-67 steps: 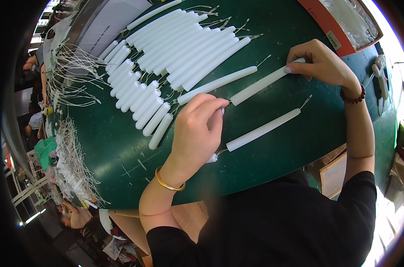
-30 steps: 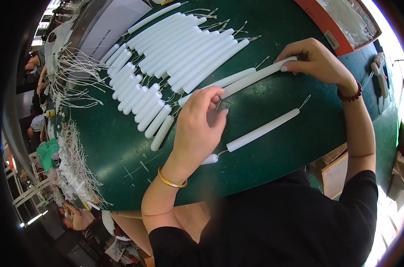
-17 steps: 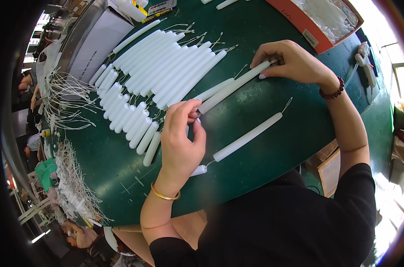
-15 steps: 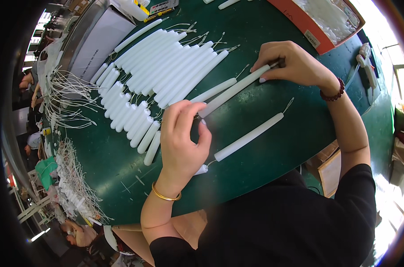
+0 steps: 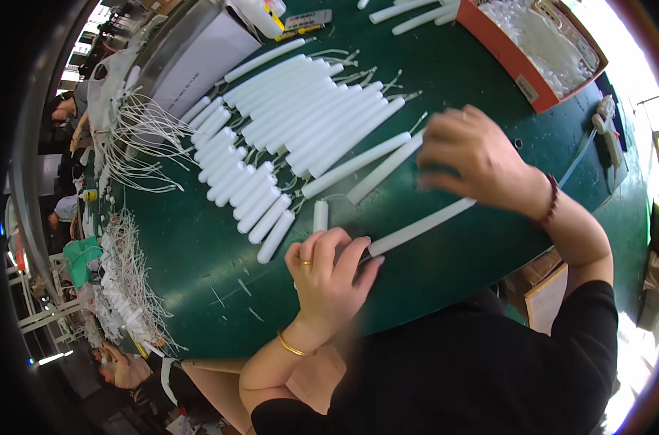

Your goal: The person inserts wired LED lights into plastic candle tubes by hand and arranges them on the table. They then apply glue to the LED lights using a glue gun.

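Note:
Beside the near white tube, my left hand has its thumb and forefinger closed about the lower left end. My right hand hovers over that tube's upper right end, its fingers blurred by motion. Another long white tube lies just beyond, partly hidden by the right hand. A thin white wire runs from its lower end toward a short white tube, which stands out above my left fingers. One more long tube lies alongside, next to a dense row of white tubes with wire ends.
Several short tubes lie left of the long row. A red-orange box of small clear-white parts stands far right, near a glue gun. Wire bundles hang along the left edge. A white carton stands far left.
Both hands have left the tube they held between them; it now lies on the table. My left hand has moved nearer, to the near tube's end. The right hand has moved nearer too.

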A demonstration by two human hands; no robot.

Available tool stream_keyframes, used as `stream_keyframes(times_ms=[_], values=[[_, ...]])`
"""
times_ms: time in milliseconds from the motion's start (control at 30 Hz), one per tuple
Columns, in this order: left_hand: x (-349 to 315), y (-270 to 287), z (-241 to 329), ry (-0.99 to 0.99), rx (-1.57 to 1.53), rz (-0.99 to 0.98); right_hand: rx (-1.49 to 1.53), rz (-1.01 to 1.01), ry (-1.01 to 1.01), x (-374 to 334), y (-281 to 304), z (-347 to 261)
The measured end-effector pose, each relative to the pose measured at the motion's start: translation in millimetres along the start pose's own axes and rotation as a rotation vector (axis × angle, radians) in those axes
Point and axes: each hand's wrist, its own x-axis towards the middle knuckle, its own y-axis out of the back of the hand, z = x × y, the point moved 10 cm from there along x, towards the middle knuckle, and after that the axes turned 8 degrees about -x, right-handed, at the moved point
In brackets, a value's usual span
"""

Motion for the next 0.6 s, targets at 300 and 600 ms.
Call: stream_keyframes(times_ms=[300,600], values=[[15.2,27.6,-41.8,0.114,-0.027,0.076,0.079,-0.21,0.068,-24.3,-21.6,-19.5],[3.1,26.1,-33.6,-0.013,-0.126,0.084,0.081,-0.119,0.103,-2.8,-33.8,-20.4]])
